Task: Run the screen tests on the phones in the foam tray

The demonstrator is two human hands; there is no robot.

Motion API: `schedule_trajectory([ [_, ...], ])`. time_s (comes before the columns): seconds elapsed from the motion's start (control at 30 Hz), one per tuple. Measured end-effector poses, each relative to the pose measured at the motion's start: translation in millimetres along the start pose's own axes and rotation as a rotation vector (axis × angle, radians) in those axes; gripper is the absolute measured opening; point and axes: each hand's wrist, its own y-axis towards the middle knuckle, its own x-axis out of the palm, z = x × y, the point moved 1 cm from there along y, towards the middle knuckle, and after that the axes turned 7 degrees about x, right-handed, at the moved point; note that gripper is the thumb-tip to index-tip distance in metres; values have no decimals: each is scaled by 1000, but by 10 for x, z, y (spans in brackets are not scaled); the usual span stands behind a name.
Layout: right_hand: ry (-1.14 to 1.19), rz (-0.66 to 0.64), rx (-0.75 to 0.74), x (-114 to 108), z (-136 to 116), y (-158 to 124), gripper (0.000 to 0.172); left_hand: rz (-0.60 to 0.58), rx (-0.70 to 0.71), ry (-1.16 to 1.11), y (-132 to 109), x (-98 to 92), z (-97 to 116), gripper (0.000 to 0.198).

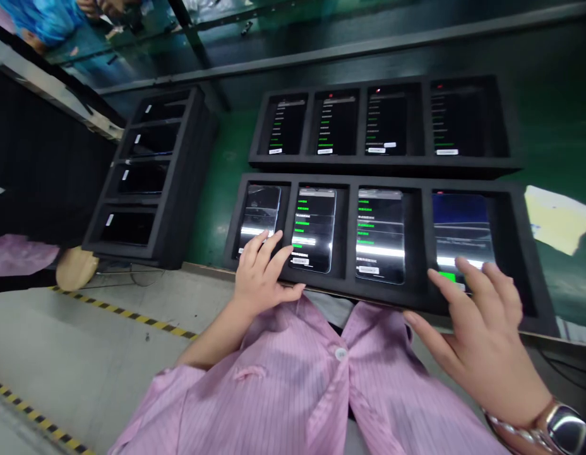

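A black foam tray point(347, 240) at the bench's front edge holds a row of smartphones, one per compartment. My left hand point(259, 275) rests over the lower end of the leftmost phone point(262, 207), fingers spread, covering part of its screen. Green and white text lines show on the second phone point(316, 227) and the third phone point(381, 234). At the right, my right hand point(487, 328) is open, its fingertips over the lower part of the rightmost phone point(463, 221), which has a bluish screen and a green patch. Whether the fingertips touch the glass I cannot tell.
Behind stands a second foam tray point(382, 162) of phones with text on dark screens. More phones lie in a stacked tray point(172, 183) at the left. A yellow paper point(561, 218) lies at the right, a round stool point(76, 268) at lower left. A blue-sleeved person point(51, 22) works across.
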Motion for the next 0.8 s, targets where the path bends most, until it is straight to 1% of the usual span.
schedule_trajectory([
  [0.1, -3, -26, -67, 94, -97, 57, 73, -28, -14, -17, 0, -1, -1, 60],
  [0.2, -20, -71, -84, 161, -219, 118, 72, -85, -42, -46, 7, -31, 4, 57],
  [0.27, -40, -91, -101, 177, -290, 154, 71, -147, -67, -79, 25, -82, 6, 60],
  [0.33, -63, -100, -110, 164, -335, 184, 67, -235, -102, -131, 56, -155, 4, 69],
  [0.4, -100, -87, -84, 129, -341, 216, 60, -321, -133, -190, 105, -227, -2, 74],
  [0.47, -168, -78, -34, 99, -306, 267, 57, -366, -142, -207, 187, -264, -18, 72],
  [0.53, -242, -91, 6, 102, -230, 358, 64, -402, -149, -178, 314, -231, -54, 68],
  [0.6, -289, -118, 35, 142, -127, 500, 73, -450, -177, -144, 482, -129, -121, 65],
  [0.63, -301, -131, 52, 169, -74, 585, 73, -471, -199, -133, 575, -64, -163, 64],
  [0.73, -320, -153, 118, 236, 32, 824, 68, -492, -259, -111, 820, 105, -292, 59],
  [0.8, -309, -148, 138, 246, 21, 899, 65, -481, -273, -111, 893, 146, -337, 56],
])
